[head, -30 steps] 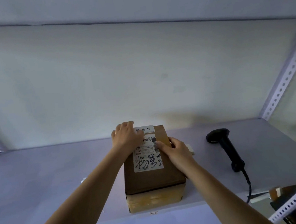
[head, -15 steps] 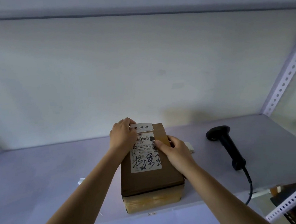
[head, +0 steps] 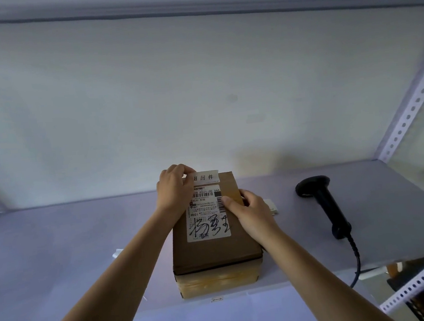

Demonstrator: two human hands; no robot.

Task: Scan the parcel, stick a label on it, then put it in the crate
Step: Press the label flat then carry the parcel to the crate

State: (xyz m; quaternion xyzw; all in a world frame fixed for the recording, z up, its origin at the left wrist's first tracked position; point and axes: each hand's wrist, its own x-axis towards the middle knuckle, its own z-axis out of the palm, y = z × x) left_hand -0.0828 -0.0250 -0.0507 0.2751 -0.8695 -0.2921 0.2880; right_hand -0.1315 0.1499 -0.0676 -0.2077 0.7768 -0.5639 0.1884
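Note:
A brown cardboard parcel (head: 215, 248) lies on the grey shelf (head: 59, 252), its near side wrapped in clear tape. A white shipping label with barcode and black handwriting (head: 207, 217) covers its top. A small white sticker with printed characters (head: 206, 177) sits at the parcel's far edge. My left hand (head: 173, 188) pinches the sticker's left end with curled fingers. My right hand (head: 249, 213) rests on the parcel's right side, thumb on the shipping label. No crate is in view.
A black handheld scanner (head: 323, 201) lies on the shelf to the right, its cable hanging over the front edge. A small white object (head: 271, 206) lies behind my right hand. Perforated shelf posts (head: 413, 107) stand at right; a wall backs the shelf.
My left hand shifted slightly left along the small sticker, uncovering more of it and the shipping label. My right hand and the parcel stayed in place.

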